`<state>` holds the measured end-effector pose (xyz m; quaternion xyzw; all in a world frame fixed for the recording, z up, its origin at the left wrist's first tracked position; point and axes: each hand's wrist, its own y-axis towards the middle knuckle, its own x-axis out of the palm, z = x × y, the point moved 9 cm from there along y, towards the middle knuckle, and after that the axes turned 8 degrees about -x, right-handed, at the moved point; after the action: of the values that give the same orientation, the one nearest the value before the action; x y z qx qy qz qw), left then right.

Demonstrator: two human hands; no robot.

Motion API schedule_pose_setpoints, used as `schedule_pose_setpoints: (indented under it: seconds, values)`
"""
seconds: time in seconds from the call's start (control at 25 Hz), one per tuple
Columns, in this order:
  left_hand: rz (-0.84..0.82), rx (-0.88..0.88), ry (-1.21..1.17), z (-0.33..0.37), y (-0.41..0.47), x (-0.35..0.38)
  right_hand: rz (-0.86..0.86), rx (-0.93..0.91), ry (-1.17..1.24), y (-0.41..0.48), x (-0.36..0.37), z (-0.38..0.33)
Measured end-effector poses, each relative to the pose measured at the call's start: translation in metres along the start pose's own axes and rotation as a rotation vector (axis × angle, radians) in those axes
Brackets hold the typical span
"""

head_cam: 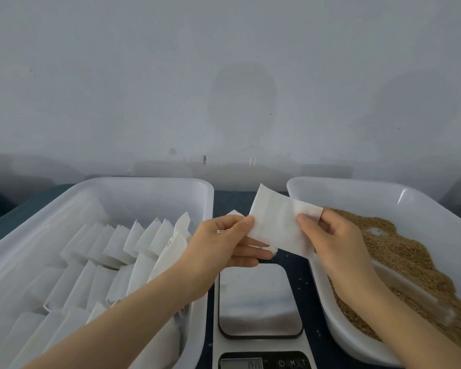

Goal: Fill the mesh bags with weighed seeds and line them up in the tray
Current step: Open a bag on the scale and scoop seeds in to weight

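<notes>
1. Holding the empty mesh bag (274, 225) in the middle of the frame, above the scale (258, 296), both hands share the work. The left hand (224, 241) pinches its left edge between thumb and fingers, and the right hand (333, 243) pinches its upper right corner.
2. The bag looks flat, thin and very light. It bends over at the corner under the right thumb, so I judge it soft like cloth, not stiff. I see no seeds in it yet.
3. Such a fabric probably does not slip much, but its two layers may cling together. Which edge is the mouth I cannot tell; taking one layer in each hand at that edge seems the best way to open it.
4. When filled, the bag will likely sag at the bottom, so it is safer to hold it near the top and keep it upright.
5. The seeds (389, 251) lie loose in the right tray (357, 186), at the right side of the frame.
6. Many white bags (133, 243) lean in rows in the left tray (144, 182), at the lower left. Whether they contain seeds I cannot tell.
</notes>
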<state>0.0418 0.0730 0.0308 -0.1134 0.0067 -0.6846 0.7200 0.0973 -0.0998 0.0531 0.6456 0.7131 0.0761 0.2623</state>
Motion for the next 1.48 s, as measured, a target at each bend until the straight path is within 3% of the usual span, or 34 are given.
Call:
schedule_pose_setpoints:
  seconds: [0.2,0.36,0.56,0.8,1.48]
  values:
    - [0.059,0.006,-0.032,-0.003,0.003,-0.007,-0.009,-0.027,-0.031,0.0,0.001,-0.003]
    - [0.05,0.009,0.094,-0.003,0.004,-0.007,-0.002,-0.045,-0.12,0.003,0.001,0.004]
    - [0.039,-0.022,0.078,-0.004,0.004,-0.008,0.181,-0.288,-0.334,-0.003,-0.013,-0.02]
    - [0.002,-0.004,0.122,-0.004,0.003,-0.004,-0.234,-0.496,-0.22,-0.019,0.033,-0.042]
    - [0.023,0.044,0.261,-0.001,0.0,0.002,-0.389,-0.478,-0.172,-0.024,0.043,-0.048]
